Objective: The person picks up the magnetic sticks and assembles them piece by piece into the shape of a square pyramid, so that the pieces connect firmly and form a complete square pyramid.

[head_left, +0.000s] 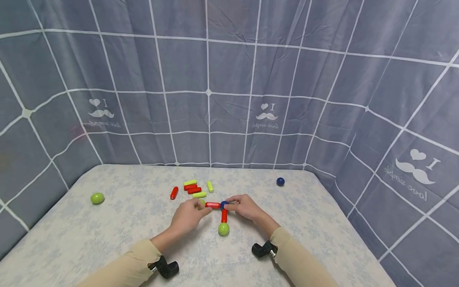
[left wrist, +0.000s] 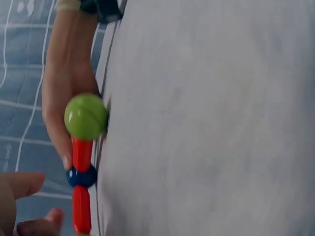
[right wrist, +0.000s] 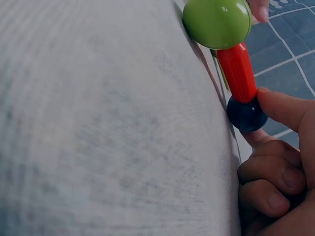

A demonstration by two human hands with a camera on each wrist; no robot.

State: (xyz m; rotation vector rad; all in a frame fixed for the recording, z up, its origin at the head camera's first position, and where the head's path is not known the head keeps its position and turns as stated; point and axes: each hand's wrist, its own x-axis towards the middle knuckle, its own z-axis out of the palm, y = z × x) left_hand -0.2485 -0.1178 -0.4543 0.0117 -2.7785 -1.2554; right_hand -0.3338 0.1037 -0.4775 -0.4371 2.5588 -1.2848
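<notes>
An L of two red rods links a blue ball (head_left: 224,205) at its corner to a green ball on each end. My right hand (head_left: 246,207) pinches the blue ball (right wrist: 247,114) between thumb and index finger, its other fingers curled below. One red rod (head_left: 224,216) points toward me and ends in a green ball (head_left: 223,229). Along the other red rod (head_left: 213,205), to the left, my left hand (head_left: 188,215) holds the far green ball (head_left: 202,203) between thumb and fingers, partly covering it. In the left wrist view, the left fingers (left wrist: 30,184) show at the lower left.
Behind the left hand lie loose red rods (head_left: 194,190) and yellow-green rods (head_left: 210,186). A loose green ball (head_left: 97,198) sits at the far left and another blue ball (head_left: 280,181) at the back right. A grey-blue curtain (head_left: 229,111) hangs behind the cloth-covered table (head_left: 136,223).
</notes>
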